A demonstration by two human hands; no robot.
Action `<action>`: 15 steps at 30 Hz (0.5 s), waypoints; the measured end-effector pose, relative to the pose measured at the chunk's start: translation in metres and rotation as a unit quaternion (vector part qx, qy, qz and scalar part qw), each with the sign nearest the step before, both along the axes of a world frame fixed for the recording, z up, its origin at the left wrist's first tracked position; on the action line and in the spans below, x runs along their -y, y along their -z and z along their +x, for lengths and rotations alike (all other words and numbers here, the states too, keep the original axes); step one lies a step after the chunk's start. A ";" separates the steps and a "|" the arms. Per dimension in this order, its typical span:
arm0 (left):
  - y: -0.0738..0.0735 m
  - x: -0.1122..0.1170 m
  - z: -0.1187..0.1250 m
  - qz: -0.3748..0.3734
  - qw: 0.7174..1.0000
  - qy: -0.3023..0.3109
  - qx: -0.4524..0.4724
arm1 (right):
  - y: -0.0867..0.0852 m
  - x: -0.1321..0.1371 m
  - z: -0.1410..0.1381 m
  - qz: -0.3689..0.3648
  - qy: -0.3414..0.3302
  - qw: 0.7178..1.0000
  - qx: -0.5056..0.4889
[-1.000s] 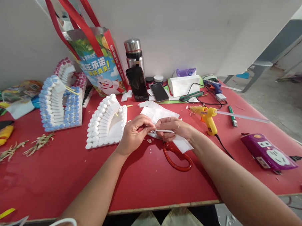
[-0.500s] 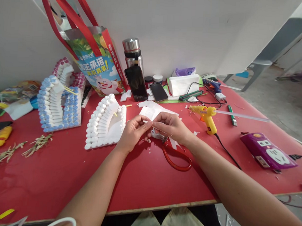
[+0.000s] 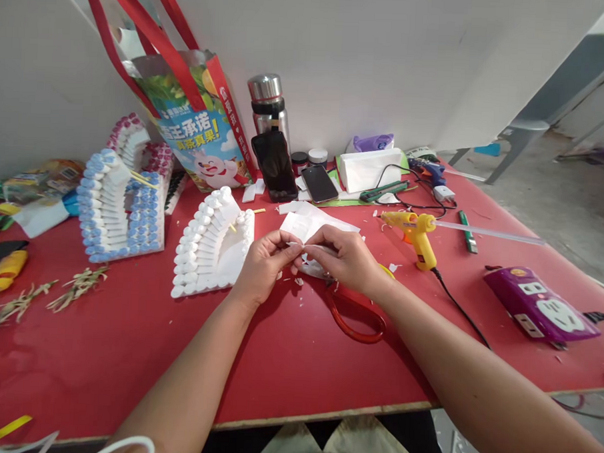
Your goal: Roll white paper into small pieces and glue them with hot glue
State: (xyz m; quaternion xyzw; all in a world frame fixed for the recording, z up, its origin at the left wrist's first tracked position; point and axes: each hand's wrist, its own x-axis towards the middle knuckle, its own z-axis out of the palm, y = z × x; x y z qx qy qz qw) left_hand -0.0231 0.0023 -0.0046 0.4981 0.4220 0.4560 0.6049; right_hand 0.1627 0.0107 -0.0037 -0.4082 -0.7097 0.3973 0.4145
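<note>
My left hand [image 3: 265, 265] and my right hand [image 3: 349, 256] meet at the middle of the red table, thumbs and fingers pinched together. Between their fingertips is a small white strip [image 3: 295, 244], probably paper, mostly covered by the fingers. White paper [image 3: 307, 220] lies just behind the hands, with little scraps around it. Below my right hand rest scissors with a red loop handle [image 3: 334, 313]; their blades are largely hidden. To the left of my left hand stands a white stepped, arch-like craft model [image 3: 193, 254] edged with rounded white pieces.
A yellow glue gun [image 3: 417, 239], a green cutter [image 3: 466, 232] and a purple power strip [image 3: 536, 300] lie on the right. Behind are a phone [image 3: 320, 184], a steel flask [image 3: 266, 88] and a shopping bag [image 3: 200, 138]. A blue-and-white model [image 3: 100, 204] stands left.
My fingers have shifted slightly around the white strip, still pinching it. A bit of yellow now shows beside my right wrist. The whole view has drifted slightly.
</note>
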 end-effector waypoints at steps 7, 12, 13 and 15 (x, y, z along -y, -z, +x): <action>-0.005 0.007 0.005 0.223 0.957 -0.044 -0.182 | -0.005 -0.003 -0.001 -0.250 -0.083 0.946 -0.189; -0.007 0.009 0.006 0.379 0.888 -0.048 -0.258 | -0.006 -0.008 0.005 -0.376 -0.129 0.887 -0.234; -0.007 0.009 0.007 0.381 0.887 -0.050 -0.256 | -0.006 -0.008 0.004 -0.382 -0.130 0.884 -0.235; -0.006 0.008 0.007 0.352 0.901 -0.057 -0.246 | -0.007 -0.008 0.003 -0.372 -0.115 0.891 -0.233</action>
